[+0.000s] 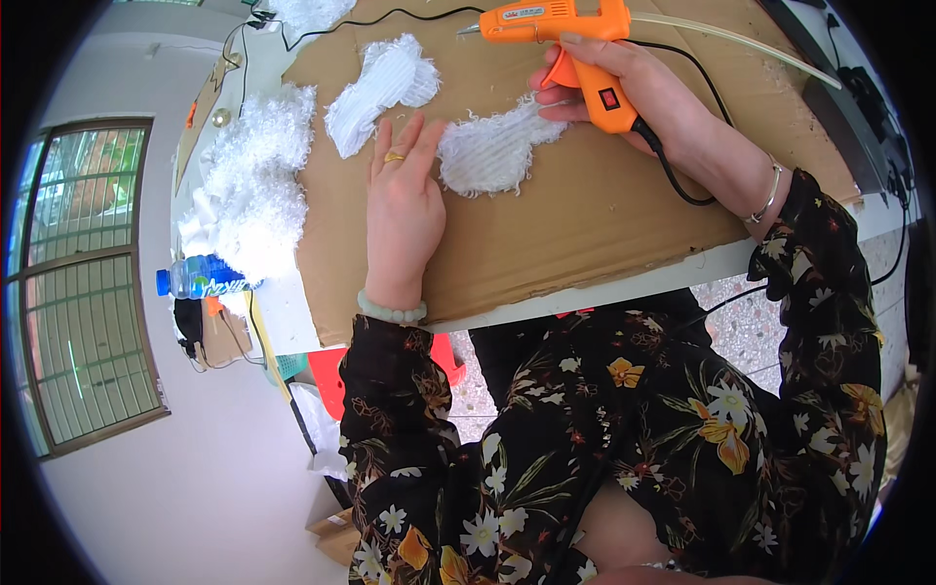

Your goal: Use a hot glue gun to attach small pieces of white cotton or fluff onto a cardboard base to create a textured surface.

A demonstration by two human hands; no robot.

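My right hand (673, 107) grips an orange hot glue gun (599, 93) by its handle, with the nozzle aimed left. A long clear glue stick (741, 41) comes out of the gun's back end. Below the gun lies a fuzzy-edged, ribbed white fabric piece (487, 156); the fingertips of my right hand are at its upper right end. My left hand (405, 210) rests on the cardboard (585, 224), fingers stretched out, index fingertip at the piece's left edge. A second ribbed white fabric piece (382, 93) lies just beyond my left fingers.
A heap of white fluffy material (258, 180) sits on the left of the white table (292, 327). Beside it lies a plastic bottle (205, 278) with a blue cap. The gun's black cord (673, 180) loops near my right wrist. A red stool (444, 361) stands under the table.
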